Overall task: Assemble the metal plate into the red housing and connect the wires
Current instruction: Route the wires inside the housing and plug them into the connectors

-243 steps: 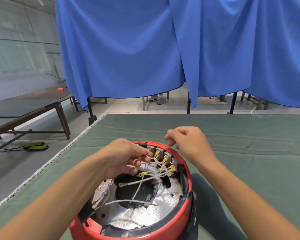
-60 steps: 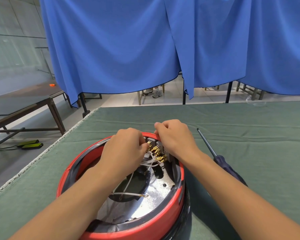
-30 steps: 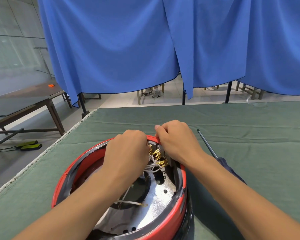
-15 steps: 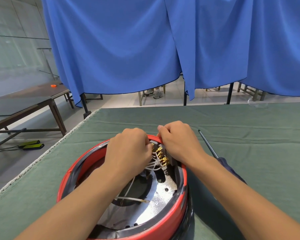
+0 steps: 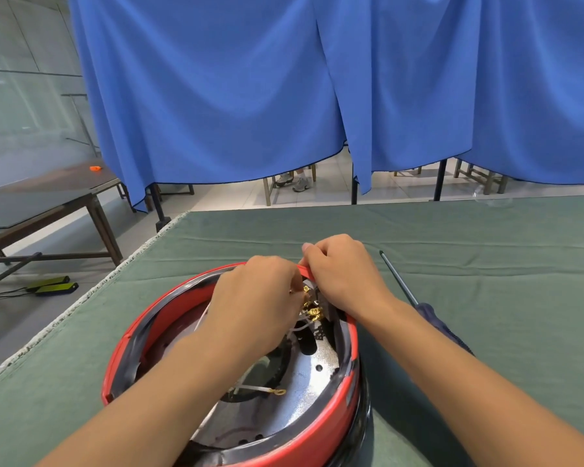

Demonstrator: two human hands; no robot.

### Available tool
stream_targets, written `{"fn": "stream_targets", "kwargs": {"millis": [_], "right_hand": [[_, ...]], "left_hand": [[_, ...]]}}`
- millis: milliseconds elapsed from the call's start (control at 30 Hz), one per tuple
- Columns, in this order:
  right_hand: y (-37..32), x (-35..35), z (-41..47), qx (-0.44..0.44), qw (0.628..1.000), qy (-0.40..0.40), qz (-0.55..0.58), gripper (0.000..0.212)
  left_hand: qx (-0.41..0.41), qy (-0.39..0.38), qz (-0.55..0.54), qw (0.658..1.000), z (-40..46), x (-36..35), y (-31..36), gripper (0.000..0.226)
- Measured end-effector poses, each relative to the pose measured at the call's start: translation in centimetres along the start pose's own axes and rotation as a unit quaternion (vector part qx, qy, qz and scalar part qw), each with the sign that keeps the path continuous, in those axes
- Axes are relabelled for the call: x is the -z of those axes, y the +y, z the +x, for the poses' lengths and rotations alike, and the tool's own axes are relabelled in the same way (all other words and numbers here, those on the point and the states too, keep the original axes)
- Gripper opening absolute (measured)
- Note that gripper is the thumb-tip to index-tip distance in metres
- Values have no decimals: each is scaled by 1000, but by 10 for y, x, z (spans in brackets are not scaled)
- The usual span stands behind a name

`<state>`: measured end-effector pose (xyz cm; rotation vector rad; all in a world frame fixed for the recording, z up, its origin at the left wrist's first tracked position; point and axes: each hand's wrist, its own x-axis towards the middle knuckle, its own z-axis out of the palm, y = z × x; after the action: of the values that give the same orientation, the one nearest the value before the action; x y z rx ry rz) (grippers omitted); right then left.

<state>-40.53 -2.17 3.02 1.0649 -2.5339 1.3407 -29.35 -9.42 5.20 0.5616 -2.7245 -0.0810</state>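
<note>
Since a moment ago the left hand [image 5: 257, 308] has edged toward the gold terminals [image 5: 312, 311], fingers curled on a wire. The right hand [image 5: 339, 274] grips the round red plastic housing [image 5: 317, 429] rim on the table [image 5: 486, 298]. The shiny metal plate [image 5: 304, 389] sits inside; one white ring-tipped wire [image 5: 263, 389] lies loose, so wiring seems unfinished.

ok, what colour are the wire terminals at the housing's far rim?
Gold, on the small metal wire terminals between both hands; head view, the only one.

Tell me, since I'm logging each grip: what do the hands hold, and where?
The right hand grips the red housing at its far rim. The left hand pinches something among the gold wire ends; which one is hidden.
</note>
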Motion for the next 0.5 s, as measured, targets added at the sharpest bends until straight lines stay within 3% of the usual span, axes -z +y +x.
{"fn": "stream_targets", "kwargs": {"millis": [233, 500], "right_hand": [[1, 0, 0, -4, 1000, -2, 10, 49], [2, -1, 2, -6, 1000, -5, 5, 49]], "left_hand": [[-8, 10, 98, 995, -1, 1, 3, 18], [-15, 16, 92, 995, -1, 0, 2, 20]]}}
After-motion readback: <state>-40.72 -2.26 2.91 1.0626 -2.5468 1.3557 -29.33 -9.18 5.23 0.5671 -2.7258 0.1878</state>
